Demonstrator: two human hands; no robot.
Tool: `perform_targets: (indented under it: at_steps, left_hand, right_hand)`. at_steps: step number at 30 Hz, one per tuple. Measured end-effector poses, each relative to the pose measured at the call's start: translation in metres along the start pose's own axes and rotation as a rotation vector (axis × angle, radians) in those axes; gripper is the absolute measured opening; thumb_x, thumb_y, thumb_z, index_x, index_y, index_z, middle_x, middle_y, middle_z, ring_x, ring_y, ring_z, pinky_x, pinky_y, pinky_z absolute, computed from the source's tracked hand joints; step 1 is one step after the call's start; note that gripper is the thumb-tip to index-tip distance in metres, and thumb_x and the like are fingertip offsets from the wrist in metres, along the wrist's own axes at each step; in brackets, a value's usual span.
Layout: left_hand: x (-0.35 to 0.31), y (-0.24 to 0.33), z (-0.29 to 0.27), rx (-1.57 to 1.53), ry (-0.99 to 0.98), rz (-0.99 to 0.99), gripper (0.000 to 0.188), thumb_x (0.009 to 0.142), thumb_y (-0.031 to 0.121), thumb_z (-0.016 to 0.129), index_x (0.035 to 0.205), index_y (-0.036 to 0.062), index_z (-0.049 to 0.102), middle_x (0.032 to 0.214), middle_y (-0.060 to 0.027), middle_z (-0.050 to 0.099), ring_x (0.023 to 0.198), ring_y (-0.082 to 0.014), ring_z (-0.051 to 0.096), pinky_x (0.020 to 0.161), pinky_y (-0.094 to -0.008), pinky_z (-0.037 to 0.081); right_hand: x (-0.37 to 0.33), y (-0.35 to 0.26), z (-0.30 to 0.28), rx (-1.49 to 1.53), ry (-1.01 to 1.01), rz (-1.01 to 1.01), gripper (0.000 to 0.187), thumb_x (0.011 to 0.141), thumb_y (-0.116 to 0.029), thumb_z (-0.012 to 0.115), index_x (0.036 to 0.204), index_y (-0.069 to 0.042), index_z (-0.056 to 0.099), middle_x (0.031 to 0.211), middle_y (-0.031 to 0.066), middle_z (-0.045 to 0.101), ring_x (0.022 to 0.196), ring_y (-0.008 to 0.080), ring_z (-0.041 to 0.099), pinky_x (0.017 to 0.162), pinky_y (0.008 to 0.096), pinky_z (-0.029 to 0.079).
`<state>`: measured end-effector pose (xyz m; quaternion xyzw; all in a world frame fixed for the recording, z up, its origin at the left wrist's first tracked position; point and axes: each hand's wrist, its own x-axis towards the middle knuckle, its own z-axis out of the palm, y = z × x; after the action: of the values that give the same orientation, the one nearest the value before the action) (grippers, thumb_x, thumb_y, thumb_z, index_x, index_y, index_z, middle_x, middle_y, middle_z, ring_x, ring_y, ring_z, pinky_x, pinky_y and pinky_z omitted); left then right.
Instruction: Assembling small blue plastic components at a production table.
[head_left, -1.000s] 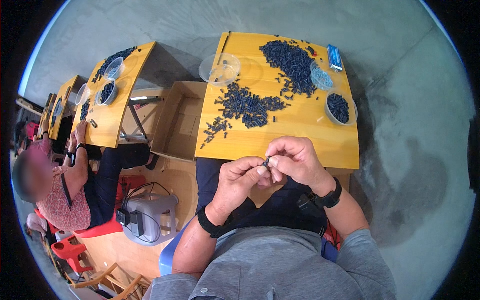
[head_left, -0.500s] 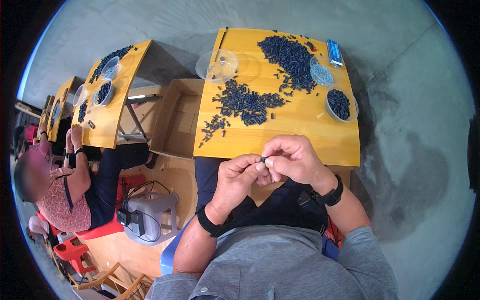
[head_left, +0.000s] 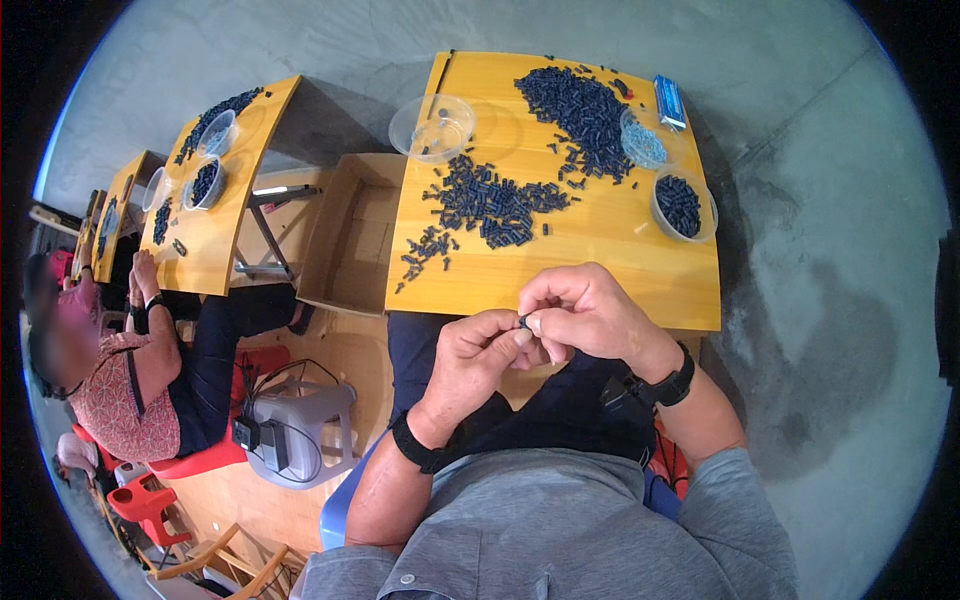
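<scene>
My left hand [head_left: 475, 355] and my right hand [head_left: 585, 318] meet in front of the table's near edge, above my lap. Thumbs and fingers of both are pinched around one small black part [head_left: 523, 323], mostly covered by the fingertips. Beyond them on the yellow table [head_left: 600, 265] lies a loose pile of small black cylindrical parts [head_left: 500, 205]. A bigger heap of similar black parts [head_left: 580, 115] spreads farther back. To its right, a clear tub of small light-blue pieces [head_left: 643, 145] stands behind a clear tub of black parts [head_left: 680, 207].
A nearly bare clear tub [head_left: 432, 128] stands at the table's far left. A blue box [head_left: 669, 102] lies at the back right. Left of the table is an open cardboard box [head_left: 350, 235]. Another person [head_left: 135, 385] sits at a neighbouring table [head_left: 235, 180], beside a grey stool [head_left: 300, 430].
My hands stay pinched together, the right shifting very slightly left and up. The neighbouring person's head and hands have moved a little.
</scene>
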<state>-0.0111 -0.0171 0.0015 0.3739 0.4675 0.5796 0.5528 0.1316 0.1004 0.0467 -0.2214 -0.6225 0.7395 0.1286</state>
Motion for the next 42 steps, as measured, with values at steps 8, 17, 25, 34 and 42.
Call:
perform_targets:
  at_steps: [8, 17, 25, 34, 42]
  left_hand:
    - [0.000, 0.003, 0.000, 0.038, -0.003, 0.018, 0.011, 0.091, 0.006, 0.057, 0.096, -0.0024, 0.063, 0.081, -0.0045, 0.065, 0.069, -0.0095, 0.061, 0.063, -0.0220, 0.051]
    - [-0.001, 0.003, 0.001, 0.088, -0.003, 0.011, 0.012, 0.090, 0.006, 0.058, 0.096, -0.0023, 0.064, 0.079, -0.0040, 0.065, 0.068, -0.0086, 0.060, 0.062, -0.0216, 0.050]
    - [0.000, 0.004, 0.000, 0.135, 0.020, 0.022, 0.012, 0.091, 0.006, 0.057, 0.096, -0.0019, 0.064, 0.077, -0.0036, 0.064, 0.067, -0.0086, 0.060, 0.061, -0.0220, 0.050]
    - [-0.001, 0.006, 0.003, -0.009, 0.065, 0.026, 0.012, 0.090, 0.001, 0.056, 0.097, -0.0033, 0.065, 0.077, -0.0027, 0.064, 0.069, -0.0076, 0.059, 0.064, -0.0219, 0.049]
    - [-0.002, 0.008, 0.003, -0.047, 0.056, 0.032, 0.012, 0.090, 0.001, 0.055, 0.096, -0.0032, 0.065, 0.078, -0.0029, 0.065, 0.070, -0.0077, 0.059, 0.064, -0.0215, 0.049]
  right_hand:
    - [0.002, -0.005, 0.001, -0.026, 0.004, 0.044, 0.007, 0.085, -0.002, 0.052, 0.085, 0.000, 0.059, 0.066, 0.0002, 0.058, 0.048, 0.0042, 0.052, 0.042, 0.0190, 0.039]
    - [0.002, -0.009, 0.001, -0.055, -0.033, 0.074, 0.006, 0.086, -0.003, 0.055, 0.083, 0.000, 0.059, 0.064, -0.0005, 0.058, 0.048, 0.0042, 0.053, 0.042, 0.0194, 0.040]
    - [0.003, -0.012, 0.006, -0.203, 0.003, 0.112, 0.010, 0.089, -0.005, 0.054, 0.083, 0.000, 0.060, 0.063, -0.0003, 0.059, 0.048, 0.0047, 0.054, 0.042, 0.0198, 0.041]
    - [0.003, 0.004, -0.001, 0.381, 0.002, 0.111, 0.016, 0.094, -0.014, 0.052, 0.091, 0.002, 0.055, 0.067, 0.0022, 0.056, 0.048, 0.0092, 0.057, 0.045, 0.0218, 0.049]
    - [0.000, 0.009, 0.004, 0.438, 0.032, 0.053, 0.017, 0.095, -0.016, 0.051, 0.091, 0.000, 0.054, 0.066, 0.0024, 0.057, 0.049, 0.0093, 0.057, 0.047, 0.0219, 0.049]
